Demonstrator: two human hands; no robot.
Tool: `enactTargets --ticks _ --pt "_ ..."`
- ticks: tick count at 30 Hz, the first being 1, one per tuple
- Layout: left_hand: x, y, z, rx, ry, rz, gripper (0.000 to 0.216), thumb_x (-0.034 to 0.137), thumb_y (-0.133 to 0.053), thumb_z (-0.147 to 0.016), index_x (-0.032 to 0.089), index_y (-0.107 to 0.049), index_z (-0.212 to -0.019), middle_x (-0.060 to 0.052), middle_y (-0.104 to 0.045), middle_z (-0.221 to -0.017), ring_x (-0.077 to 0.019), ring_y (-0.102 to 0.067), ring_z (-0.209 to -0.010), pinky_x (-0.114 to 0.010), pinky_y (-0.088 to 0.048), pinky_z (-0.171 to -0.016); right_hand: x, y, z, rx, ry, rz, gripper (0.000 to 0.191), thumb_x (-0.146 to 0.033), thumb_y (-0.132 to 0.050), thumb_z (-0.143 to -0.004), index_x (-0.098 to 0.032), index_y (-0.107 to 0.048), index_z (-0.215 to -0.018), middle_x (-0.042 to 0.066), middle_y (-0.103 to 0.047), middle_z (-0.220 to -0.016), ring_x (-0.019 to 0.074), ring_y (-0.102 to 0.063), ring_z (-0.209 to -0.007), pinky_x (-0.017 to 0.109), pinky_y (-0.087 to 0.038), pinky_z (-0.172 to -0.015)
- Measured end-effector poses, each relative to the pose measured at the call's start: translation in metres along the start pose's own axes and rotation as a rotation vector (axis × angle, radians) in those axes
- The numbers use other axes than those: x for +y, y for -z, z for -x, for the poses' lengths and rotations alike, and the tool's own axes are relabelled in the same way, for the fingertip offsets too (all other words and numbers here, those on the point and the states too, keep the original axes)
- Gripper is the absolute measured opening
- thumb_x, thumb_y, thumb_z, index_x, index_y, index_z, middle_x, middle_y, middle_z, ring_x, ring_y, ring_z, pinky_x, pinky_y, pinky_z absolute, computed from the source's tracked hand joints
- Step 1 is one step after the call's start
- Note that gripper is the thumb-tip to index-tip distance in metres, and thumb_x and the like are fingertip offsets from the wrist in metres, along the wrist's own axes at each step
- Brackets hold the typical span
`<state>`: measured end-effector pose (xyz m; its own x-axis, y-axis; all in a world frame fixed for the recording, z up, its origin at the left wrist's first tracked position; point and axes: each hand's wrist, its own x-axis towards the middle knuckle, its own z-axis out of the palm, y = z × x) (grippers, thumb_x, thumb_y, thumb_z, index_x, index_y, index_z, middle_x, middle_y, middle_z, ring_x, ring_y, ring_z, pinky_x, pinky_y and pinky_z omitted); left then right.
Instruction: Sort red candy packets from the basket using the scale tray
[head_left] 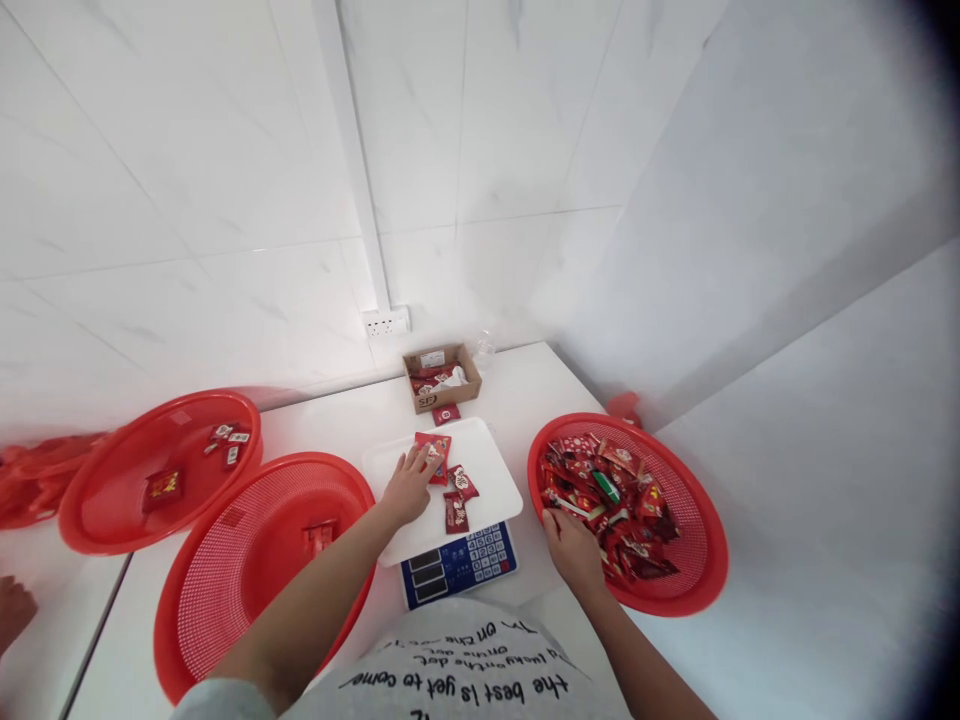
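Note:
My left hand [409,488] reaches over the white weighing tray [491,455] with its fingers spread. Its fingertips touch a red snack packet [441,446] lying on the tray. Beside them lie two dark red packets, one [464,482] just right of the fingers and another [455,513] nearer me. Below the tray shows the blue keypad panel of the scale [459,566]. My right hand [574,552] is closed on the near left rim of a red plastic basket [701,560], which holds many small wrapped snacks [611,490], mostly red, one green.
On my left stand two red baskets: a nearer one [214,560] with a red packet, a farther one [86,515] with several small packets. A small cardboard box [448,397] of packets sits by the wall. Another person's hand [15,612] shows at far left.

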<state>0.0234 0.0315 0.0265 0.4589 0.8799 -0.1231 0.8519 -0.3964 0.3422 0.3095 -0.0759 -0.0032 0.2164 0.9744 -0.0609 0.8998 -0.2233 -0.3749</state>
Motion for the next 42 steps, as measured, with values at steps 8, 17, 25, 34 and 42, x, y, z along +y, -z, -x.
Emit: enactTargets --ticks 8,17,25,34,42 --pt "-0.016 -0.004 -0.003 0.051 0.014 0.189 0.052 0.005 -0.034 -0.081 0.024 -0.047 -0.127 -0.006 -0.041 -0.139 -0.0198 -0.031 -0.131 -0.039 -0.034 -0.103 0.003 -0.005 0.0 0.037 -0.001 -0.016 0.043 -0.037 -0.027 -0.09 -0.016 -0.063 -0.098 0.01 -0.066 -0.1 0.0204 -0.058 -0.096 0.031 -0.039 -0.086" --pt "-0.038 0.019 0.099 0.512 0.229 0.29 0.046 0.021 -0.025 -0.09 0.027 -0.038 -0.133 0.0 -0.035 -0.143 -0.0163 -0.029 -0.132 -0.036 -0.029 -0.108 0.004 -0.004 0.0 0.037 0.005 -0.03 0.045 -0.04 -0.025 -0.09 -0.016 -0.063 -0.096 0.011 -0.067 -0.099 0.0214 -0.059 -0.094 0.033 -0.04 -0.084" --pt "-0.032 0.004 0.122 0.521 0.159 0.114 0.04 0.025 -0.032 -0.089 0.025 -0.047 -0.126 -0.003 -0.027 -0.146 -0.0233 -0.017 -0.136 -0.046 -0.018 -0.11 0.004 -0.003 -0.001 -0.003 0.001 -0.022 0.044 -0.038 -0.026 -0.09 -0.016 -0.063 -0.097 0.011 -0.066 -0.1 0.0215 -0.058 -0.095 0.032 -0.039 -0.084" --pt "0.032 -0.027 0.009 -0.037 -0.314 -0.035 0.076 0.051 -0.058 -0.074 0.026 -0.026 -0.139 -0.011 -0.019 -0.149 -0.0303 -0.013 -0.136 -0.051 -0.019 -0.107 -0.004 0.005 0.0 -0.001 -0.023 -0.037 0.043 -0.035 -0.026 -0.09 -0.016 -0.064 -0.096 0.01 -0.067 -0.098 0.0201 -0.059 -0.093 0.029 -0.038 -0.083" --pt "0.025 -0.033 -0.008 0.03 -0.337 -0.174 0.042 0.041 -0.047 -0.085 0.022 -0.047 -0.123 -0.011 -0.049 -0.123 -0.0266 -0.043 -0.114 -0.042 -0.034 -0.095 -0.005 0.006 0.0 -0.011 -0.029 -0.033 0.043 -0.034 -0.025 -0.09 -0.016 -0.063 -0.096 0.01 -0.067 -0.098 0.0207 -0.058 -0.094 0.03 -0.037 -0.084"
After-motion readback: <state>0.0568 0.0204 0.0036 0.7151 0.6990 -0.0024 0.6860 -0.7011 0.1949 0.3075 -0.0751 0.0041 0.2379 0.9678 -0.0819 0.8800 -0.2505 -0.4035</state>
